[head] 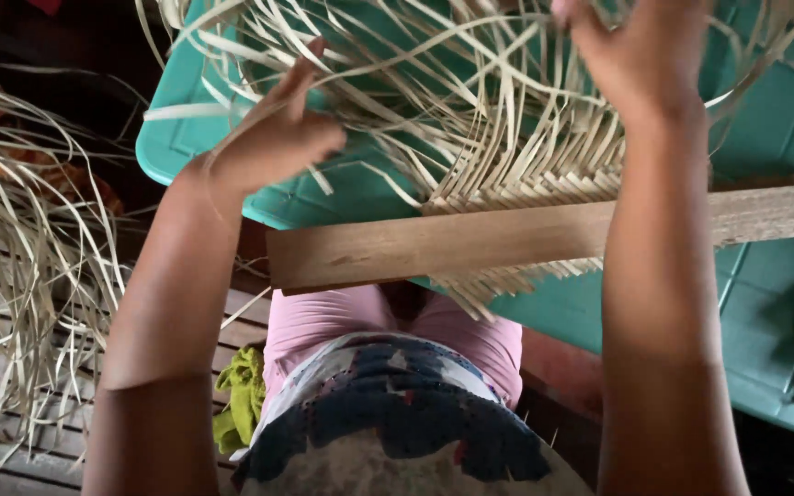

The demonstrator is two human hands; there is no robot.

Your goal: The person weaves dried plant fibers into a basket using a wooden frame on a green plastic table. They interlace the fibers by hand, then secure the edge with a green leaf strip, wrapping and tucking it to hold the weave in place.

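Across the upper right of the view lies a broad teal plastic surface [783,119] with moulded panels; its rounded left corner juts over the dark floor, and its near edge runs down to the right. On it rests the half-woven mat of pale flat straw strips [507,156], its loose ends fanning up and out past the top of the frame. A long brown wooden plank [434,243] lies across the woven edge, touching it, with short strip ends poking out from under its near side.

At the left, a loose heap of pale straw strips [20,276] spreads over the slatted wooden floor [11,459], crowding that side. A crumpled yellow-green cloth [241,395] sits beside the person's lap, just below the plank.

The left hand [277,138] is partly curled, fingers stretched up among the loose strips at the surface's left corner; whether it pinches one I cannot tell. The right hand [636,50] is closed down on the strips near the top edge, its fingertips hidden.
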